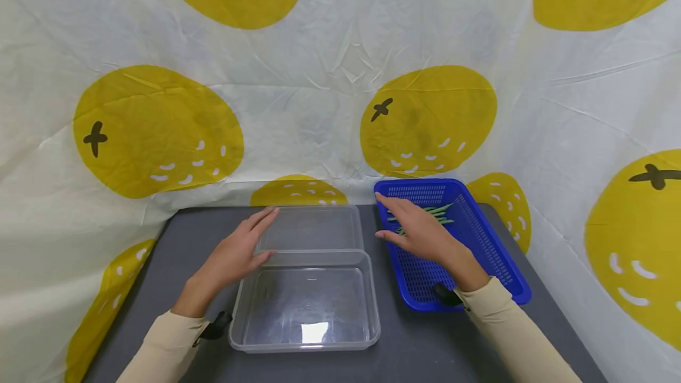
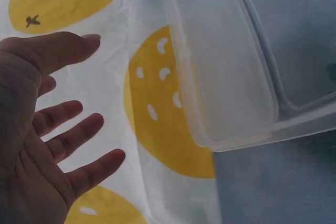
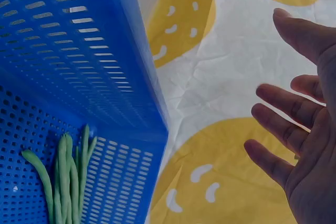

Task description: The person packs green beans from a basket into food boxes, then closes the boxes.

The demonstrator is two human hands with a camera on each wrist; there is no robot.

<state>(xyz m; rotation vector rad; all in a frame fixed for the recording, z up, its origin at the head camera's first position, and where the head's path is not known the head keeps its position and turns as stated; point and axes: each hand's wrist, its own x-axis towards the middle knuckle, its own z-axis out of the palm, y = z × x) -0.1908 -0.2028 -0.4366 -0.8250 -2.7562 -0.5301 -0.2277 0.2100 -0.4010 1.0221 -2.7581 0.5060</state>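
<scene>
My left hand hovers over the left rim of a clear plastic container, its fingers extended and holding nothing. In the left wrist view that hand has its thumb and fingers spread apart, beside the container's wall. Above the blue basket hovers my right hand, also with extended fingers and nothing in them. Several green beans lie at the basket's far end, partly hidden by that hand; the right wrist view shows the beans in a loose bunch.
Behind the container lies a clear lid, flat on the dark grey table. A white curtain printed with yellow fruit hangs along the table's back and sides. The basket stands right of the container, with a narrow strip of table between them.
</scene>
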